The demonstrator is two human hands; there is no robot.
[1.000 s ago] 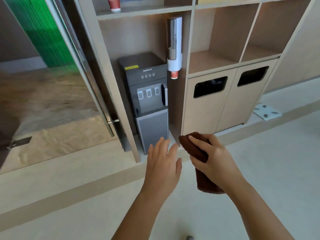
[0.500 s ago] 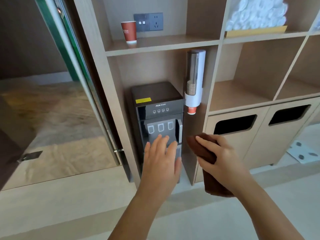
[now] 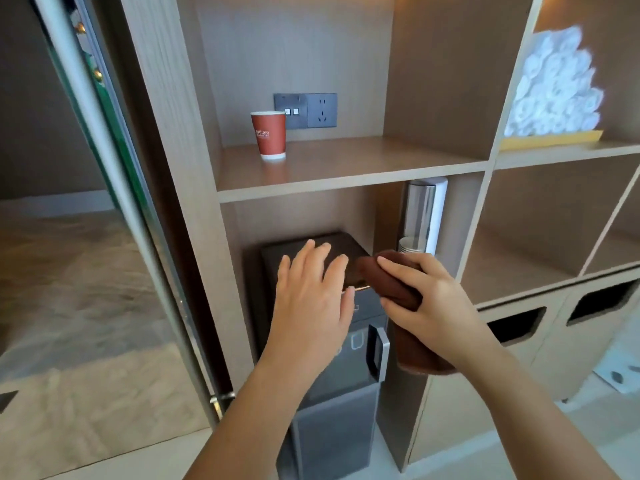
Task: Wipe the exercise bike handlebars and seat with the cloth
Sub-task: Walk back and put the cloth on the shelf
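1. Head view: the person stands facing a wooden shelf unit (image 3: 346, 181). No exercise bike, handlebars or seat shows anywhere in the frame.
2. The cloth (image 3: 391, 282), dark brown and bunched, is in the right hand (image 3: 433, 306). The fingers curl round it, with the forefinger laid along its top. A loose end hangs below the palm, in front of the shelf's upright.
3. The left hand (image 3: 311, 306) holds nothing. Its fingers are straight and slightly spread, palm forward, in front of the top of a dark water dispenser (image 3: 332, 431). Whether it touches the dispenser cannot be told.
4. Around them are:
   - a red paper cup (image 3: 268, 135) on the shelf above the dispenser, beside a wall socket (image 3: 322, 110);
   - a cup holder tube (image 3: 424, 213) fixed to the upright, just right of the dispenser;
   - a pile of rolled white towels (image 3: 554, 88) in the upper right compartment;
   - two bin openings (image 3: 512, 329) in the cabinet doors lower right;
   - a glass door (image 3: 104, 202) at left.
5. Progress, as a judgement: the cloth is in hand, so the tool is ready. Nothing here shows any wiping of the bike done.
6. What is left is practically the whole job: reach the bike, wipe the handlebars, then wipe the seat.
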